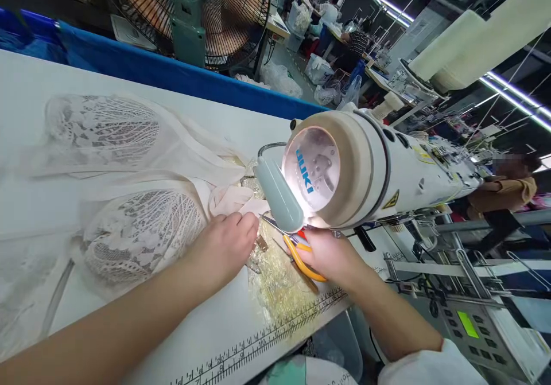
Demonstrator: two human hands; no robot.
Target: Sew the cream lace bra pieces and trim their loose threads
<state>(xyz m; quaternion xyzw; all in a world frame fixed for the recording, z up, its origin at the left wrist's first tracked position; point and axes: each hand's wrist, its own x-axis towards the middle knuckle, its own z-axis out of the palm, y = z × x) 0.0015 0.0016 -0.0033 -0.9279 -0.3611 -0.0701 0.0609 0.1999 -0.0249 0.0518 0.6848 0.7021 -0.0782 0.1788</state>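
My left hand [230, 238] has its fingers curled closed on the edge of a white lace garment [228, 200], just left of the sewing machine head [336, 167]. Two lace cup-like panels [144, 224] of the garment spread out to the left. My right hand [331, 253] is beneath the machine head, its fingertips hidden by the head and the grey-green lamp [279, 197]. Against that hand are orange-handled scissors [297, 259], blades pointing left; whether it grips them is unclear. Shiny yellowish covering [282, 290] lies under both hands.
A printed ruler strip [267, 339] runs along the table's near edge. Behind the blue table border [172, 75] stands a large fan [193, 18]. Thread cones [456, 46] rise at right, above a control panel [469, 325]. Other people work farther back.
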